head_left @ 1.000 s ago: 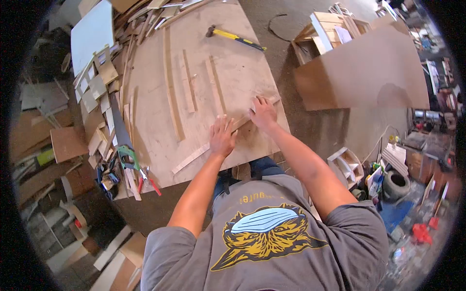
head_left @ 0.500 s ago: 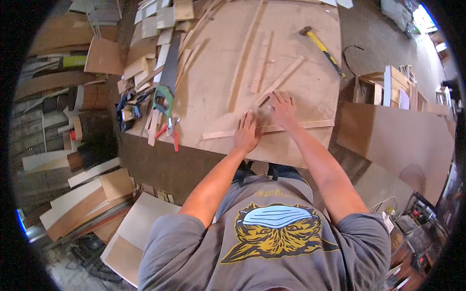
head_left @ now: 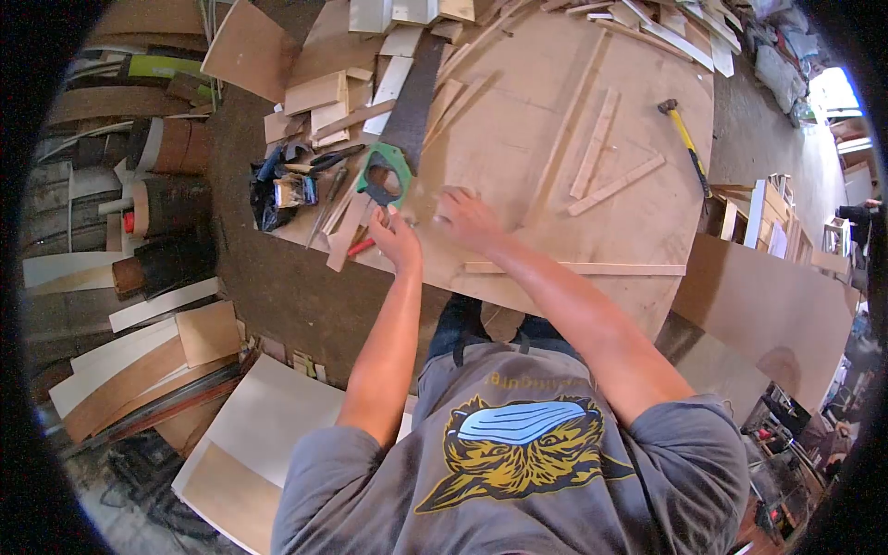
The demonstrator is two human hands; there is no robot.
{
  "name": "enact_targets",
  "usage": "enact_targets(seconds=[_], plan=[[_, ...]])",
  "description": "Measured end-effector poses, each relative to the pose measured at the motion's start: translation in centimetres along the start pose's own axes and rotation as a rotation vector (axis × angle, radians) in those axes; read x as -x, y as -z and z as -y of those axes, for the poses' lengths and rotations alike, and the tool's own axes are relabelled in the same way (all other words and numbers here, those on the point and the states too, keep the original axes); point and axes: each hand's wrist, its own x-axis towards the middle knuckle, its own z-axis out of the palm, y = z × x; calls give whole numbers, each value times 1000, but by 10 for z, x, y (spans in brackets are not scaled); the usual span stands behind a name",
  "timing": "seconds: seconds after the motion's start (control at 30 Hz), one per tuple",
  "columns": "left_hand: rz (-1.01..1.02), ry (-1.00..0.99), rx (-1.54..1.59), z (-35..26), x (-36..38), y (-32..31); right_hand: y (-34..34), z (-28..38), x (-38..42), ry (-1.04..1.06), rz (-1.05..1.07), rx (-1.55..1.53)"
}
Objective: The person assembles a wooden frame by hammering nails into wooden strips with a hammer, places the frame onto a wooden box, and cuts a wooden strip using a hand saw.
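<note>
My left hand [head_left: 398,242] is over the table's near left edge, its fingers slightly apart, just below a green saw handle [head_left: 398,165]. It covers part of a red-handled tool [head_left: 361,247], and I cannot see a grip on it. To its right, my right hand [head_left: 467,220] hovers over the board, blurred, with loosely bent fingers and nothing visible in them. A long thin wooden strip [head_left: 601,269] lies along the near edge, partly behind my right forearm. Two shorter strips [head_left: 597,143] [head_left: 617,185] lie farther right.
A yellow-and-black hammer [head_left: 686,141] rests near the table's right edge. Wood offcuts [head_left: 314,92] are piled at the left, beside a dark bag of small items [head_left: 270,196]. More scraps [head_left: 684,37] lie at the far edge. A large brown panel [head_left: 768,310] stands to the right.
Both hands have left the wooden strips and moved left toward the saw and red-handled tool. The view has turned left, so the tabletop appears farther right.
</note>
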Motion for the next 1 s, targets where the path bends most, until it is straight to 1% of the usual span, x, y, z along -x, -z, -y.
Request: enact_targets(seconds=[0.07, 0.1, 0.2, 0.3, 0.4, 0.5, 0.6, 0.63, 0.7, 0.73, 0.77, 0.8, 0.87, 0.9, 0.93, 1.0], plan=[[-25, 34, 72, 29, -34, -1, -12, 30, -26, 81, 11, -26], [-16, 85, 74, 30, -45, 0, -17, 41, -37, 120, 16, -38], [86, 426, 438, 24, -69, -3, -26, 68, -63, 29, 93, -46], [240, 593, 650, 1, -83, 4, -31, 80, -75, -60, 99, 37], [300, 689, 576, -19, -74, 9, -22, 84, -69, -86, 42, 138], [383, 629, 454, -7, -60, 8, -8, 78, -55, -49, -62, 205], [511, 326, 241, -54, -19, 19, 8, 74, -29, -70, -132, 248], [484, 334, 421, -57, 0, 15, 9, 69, -22, -48, -188, 213], [484, 234, 276, -59, 19, 13, 6, 54, -6, -9, -300, 147], [484, 180, 207, -65, 31, 11, 10, 51, 4, -24, -339, 82], [446, 42, 139, -71, 45, 9, 14, 48, 14, -38, -378, 19], [465, -44, 78, -70, 57, 6, 19, 43, 27, -51, -418, -44], [492, -220, -41, -63, 79, -1, 33, 32, 59, -8, -554, -43], [624, -157, 0, -82, 95, 2, 42, 26, 76, 8, -630, -33], [669, -284, 99, -84, 112, -3, 54, 19, 95, 22, -705, -20], [763, -522, 305, -87, 151, -18, 79, -1, 142, -23, -783, -44]])
